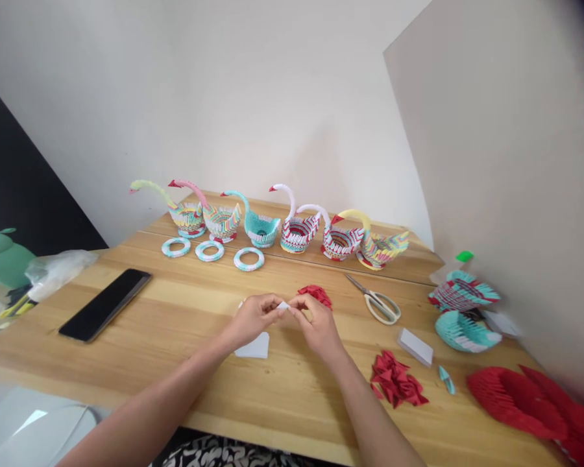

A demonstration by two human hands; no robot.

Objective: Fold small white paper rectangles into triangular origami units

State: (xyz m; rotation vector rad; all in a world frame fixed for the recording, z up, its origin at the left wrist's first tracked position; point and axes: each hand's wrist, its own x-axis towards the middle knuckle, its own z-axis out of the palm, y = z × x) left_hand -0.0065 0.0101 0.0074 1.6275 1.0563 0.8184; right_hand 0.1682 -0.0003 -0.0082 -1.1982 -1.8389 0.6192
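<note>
My left hand point(254, 318) and my right hand point(316, 324) meet over the middle of the wooden table point(185, 337). Together they pinch a small white paper piece point(283, 305) between their fingertips. Under my left hand lies a white paper sheet point(254, 347). Just behind my right hand sits a small heap of red folded paper pieces point(315, 294). A second pile of red folded pieces point(396, 381) lies to the right of my right forearm.
Several paper swans point(296, 230) line the far edge, with three paper rings point(209, 250) in front. Scissors point(377, 301) and a stack of white paper point(415, 346) lie to the right, near teal and red modular pieces point(464, 327). A black phone point(106, 303) lies at left.
</note>
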